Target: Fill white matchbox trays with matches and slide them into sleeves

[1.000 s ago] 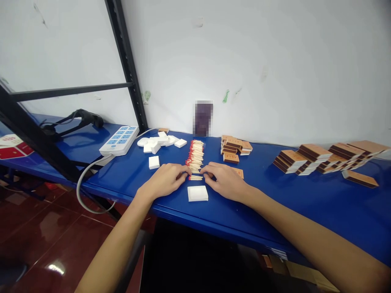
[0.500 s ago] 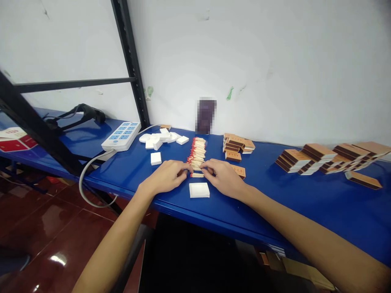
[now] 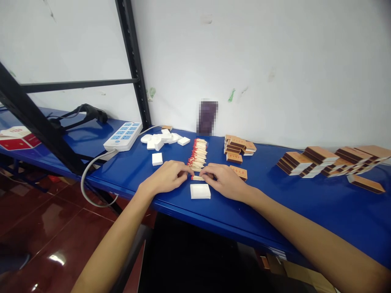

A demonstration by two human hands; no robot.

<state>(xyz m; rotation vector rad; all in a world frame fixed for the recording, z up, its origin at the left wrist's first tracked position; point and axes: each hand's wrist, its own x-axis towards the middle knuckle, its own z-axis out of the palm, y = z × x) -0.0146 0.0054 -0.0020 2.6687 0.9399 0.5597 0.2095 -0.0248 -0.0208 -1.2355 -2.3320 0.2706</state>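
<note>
Between my hands lies a small bunch of red-headed matches (image 3: 197,178). My left hand (image 3: 169,176) is closed, thumb and forefinger pinching at the red heads. From the other side my right hand (image 3: 224,181) closes its fingertips on the plain ends. Just beyond them a long row of matches (image 3: 198,154) runs back towards the wall, red heads to the left. In front of the bunch sits an open white matchbox tray (image 3: 200,191). Partly behind my right hand is an orange matchbox (image 3: 240,172).
White trays (image 3: 165,138) are heaped at the back left, with one white tray (image 3: 157,159) apart. Matchboxes (image 3: 236,144) are piled behind my right hand, and more stacked matchboxes (image 3: 320,158) stand far right. A power strip (image 3: 124,136) lies left beside a black shelf post (image 3: 132,57).
The fingertips of my right hand have come slightly closer to my left around the small bunch, covering more of it. The view has shifted a little; the other things stay put.
</note>
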